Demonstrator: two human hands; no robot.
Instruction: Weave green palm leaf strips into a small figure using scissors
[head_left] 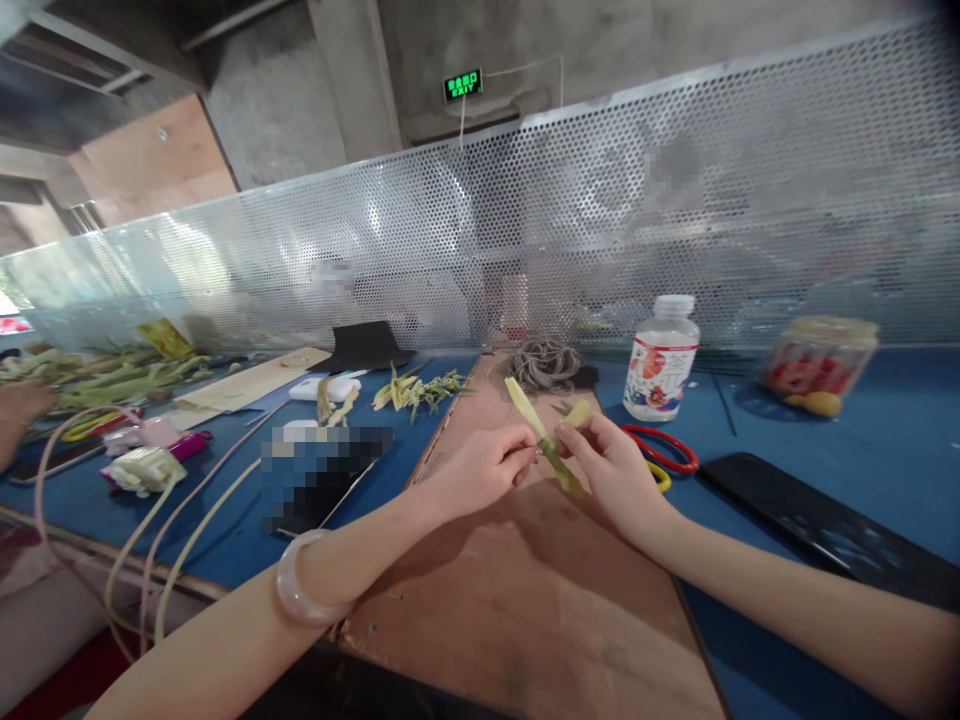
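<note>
My left hand (504,465) is closed in a pinch on a pale yellow-green husk strip (525,408) above the brown board (517,570). My right hand (619,480) pinches another part of the same strip close by, where it looks folded or crossed. One end of the strip points up and away, the other hangs below my fingers. Just right of my right hand lie scissors with red and yellow handles (679,455), their blades mostly hidden behind that hand. Beyond my hands is a bundle of grey cord (544,362).
Right: a white-capped bottle (664,365), a jar (821,360) and a black case (825,515). Left: leafy sprigs (420,390), a phone (330,480), cables (154,560) and a husk pile (127,380). Another person's hand (22,410) is far left. A perforated metal screen (420,240) stands behind.
</note>
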